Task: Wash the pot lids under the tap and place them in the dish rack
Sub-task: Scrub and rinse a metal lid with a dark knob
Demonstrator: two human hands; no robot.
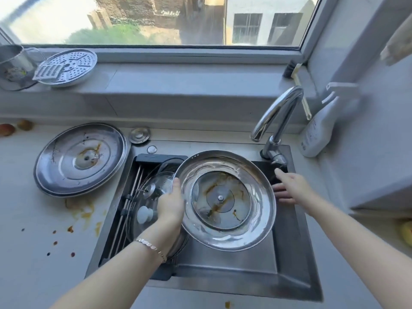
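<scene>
Left hand (170, 206) grips stained lid (225, 201) by left rim over sink (234, 270); right hand (289, 186), fingers spread, empty, sits nearer tap (268, 112), far right of lid

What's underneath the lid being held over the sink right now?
The steel lid, gripped by the left hand, hangs over the sink floor, bare where visible. Its left edge overlaps glass lids lying in the rack. Whatever sits directly beneath it is hidden.

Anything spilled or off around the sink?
Yes: brown spill and scattered drips on the counter left of the sink. Matching brown streaks stain the lid in the left hand and the second lid lying on the counter, so both look unwashed.
</scene>
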